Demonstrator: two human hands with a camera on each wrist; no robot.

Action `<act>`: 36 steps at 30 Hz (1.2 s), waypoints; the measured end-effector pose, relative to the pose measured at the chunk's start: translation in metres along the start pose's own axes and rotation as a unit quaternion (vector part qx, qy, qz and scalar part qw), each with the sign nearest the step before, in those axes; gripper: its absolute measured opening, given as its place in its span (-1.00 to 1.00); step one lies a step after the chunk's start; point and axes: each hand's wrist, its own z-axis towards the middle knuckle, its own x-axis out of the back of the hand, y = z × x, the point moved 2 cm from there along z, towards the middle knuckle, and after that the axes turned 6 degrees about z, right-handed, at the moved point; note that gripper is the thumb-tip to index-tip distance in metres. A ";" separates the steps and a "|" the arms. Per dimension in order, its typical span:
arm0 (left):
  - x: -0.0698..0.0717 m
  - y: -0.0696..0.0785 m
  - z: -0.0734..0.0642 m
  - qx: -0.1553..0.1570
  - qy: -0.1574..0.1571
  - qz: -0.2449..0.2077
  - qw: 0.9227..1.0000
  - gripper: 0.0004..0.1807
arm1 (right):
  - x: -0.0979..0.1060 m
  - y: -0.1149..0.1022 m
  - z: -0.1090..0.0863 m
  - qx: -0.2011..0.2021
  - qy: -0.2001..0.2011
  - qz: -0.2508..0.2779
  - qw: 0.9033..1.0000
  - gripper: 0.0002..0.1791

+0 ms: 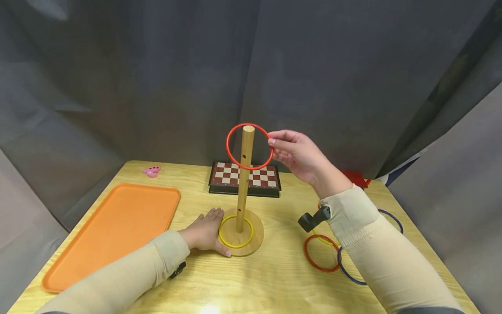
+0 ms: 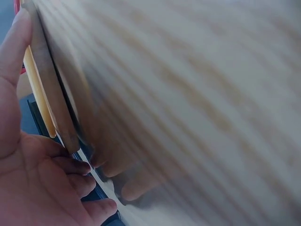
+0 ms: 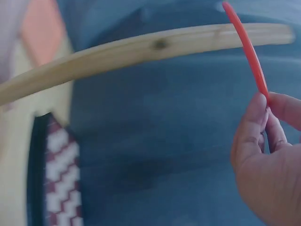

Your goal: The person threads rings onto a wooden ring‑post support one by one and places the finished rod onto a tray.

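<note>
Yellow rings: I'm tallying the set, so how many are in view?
2. One yellow ring lies on the base around the pole; another lies on the table, crossing a red ring. More may be behind the right sleeve.

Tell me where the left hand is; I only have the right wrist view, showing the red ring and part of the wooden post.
Observer: The left hand rests against the left edge of the round base.
Operator: Is any ring down at the foot of the post?
Observer: Yes, a yellow ring lies on the base, around the post.
Operator: Any others lying about?
Observer: Yes, loose rings in red, yellow and blue lie on the table, partly hidden by the right sleeve.
</note>
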 end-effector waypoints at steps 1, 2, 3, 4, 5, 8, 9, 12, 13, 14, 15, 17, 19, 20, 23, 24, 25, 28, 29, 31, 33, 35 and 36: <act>-0.001 0.000 0.000 0.001 -0.002 0.003 1.000 0.42 | 0.001 0.009 0.002 -0.012 0.002 -0.015 1.000 -0.87; -0.001 0.000 0.000 0.000 -0.003 0.007 1.000 0.41 | 0.003 0.018 0.004 -0.025 0.003 -0.032 0.999 -0.87; -0.001 0.000 0.001 0.000 -0.003 0.011 1.000 0.41 | 0.005 0.027 0.006 -0.037 0.001 -0.049 0.998 -0.86; -0.001 0.000 0.001 0.000 -0.002 0.014 1.000 0.41 | 0.007 0.036 0.007 -0.048 -0.002 -0.064 0.997 -0.85; -0.001 0.000 0.002 -0.001 -0.002 0.018 1.000 0.41 | 0.009 0.046 0.008 -0.058 -0.005 -0.077 0.995 -0.83; 0.001 -0.001 0.003 -0.003 0.000 0.024 1.000 0.41 | 0.018 0.077 0.007 -0.088 -0.014 -0.100 0.991 -0.82; 0.001 -0.001 0.003 -0.004 0.000 0.024 1.000 0.42 | 0.020 0.087 0.007 -0.095 -0.021 -0.103 0.990 -0.81; 0.002 -0.002 0.004 -0.006 -0.001 0.022 1.000 0.43 | 0.026 0.116 0.003 -0.116 -0.029 -0.114 0.986 -0.81; 0.002 -0.003 0.004 -0.006 -0.001 0.021 1.000 0.43 | 0.027 0.125 0.003 -0.121 -0.028 -0.118 0.985 -0.80; 0.002 -0.003 0.004 -0.006 0.000 0.020 1.000 0.43 | 0.028 0.133 0.002 -0.125 -0.030 -0.123 0.984 -0.79; 0.002 -0.003 0.004 -0.005 0.000 0.019 1.000 0.43 | 0.029 0.141 0.002 -0.130 -0.030 -0.129 0.983 -0.77; 0.002 -0.004 0.005 -0.004 0.002 0.017 1.000 0.43 | 0.030 0.156 0.002 -0.138 -0.027 -0.137 0.981 -0.75; 0.003 -0.004 0.005 -0.002 0.005 0.014 1.000 0.43 | 0.031 0.168 0.003 -0.144 -0.026 -0.145 0.979 -0.73; 0.003 -0.004 0.005 -0.001 0.005 0.015 1.000 0.43 | 0.031 0.174 0.003 -0.146 -0.028 -0.151 0.977 -0.73; 0.003 -0.003 0.005 -0.003 0.005 0.016 1.000 0.43 | 0.032 0.185 0.003 -0.155 -0.024 -0.160 0.975 -0.77; 0.003 -0.003 0.006 -0.004 0.005 0.016 1.000 0.43 | 0.032 0.188 0.003 -0.157 -0.023 -0.162 0.974 -0.78; 0.003 -0.002 0.006 -0.005 0.004 0.016 1.000 0.43 | 0.031 0.189 0.003 -0.160 -0.023 -0.165 0.973 -0.79; 0.002 -0.002 0.006 -0.003 0.003 0.015 1.000 0.43 | 0.029 0.192 0.002 -0.164 -0.024 -0.175 0.971 -0.80; 0.002 -0.002 0.006 -0.002 0.003 0.015 1.000 0.43 | 0.028 0.192 0.002 -0.165 -0.023 -0.178 0.970 -0.80; 0.002 -0.003 0.006 0.000 0.003 0.014 1.000 0.43 | 0.027 0.193 0.002 -0.166 -0.019 -0.186 0.968 -0.81; 0.001 -0.003 0.006 -0.001 0.002 0.012 1.000 0.42 | 0.027 0.194 0.003 -0.165 -0.012 -0.191 0.968 -0.82; 0.001 -0.003 0.006 -0.002 0.001 0.011 1.000 0.43 | 0.027 0.196 0.003 -0.160 -0.007 -0.195 0.968 -0.84; 0.001 -0.003 0.006 -0.003 0.001 0.012 1.000 0.43 | 0.027 0.197 0.003 -0.156 -0.007 -0.197 0.968 -0.84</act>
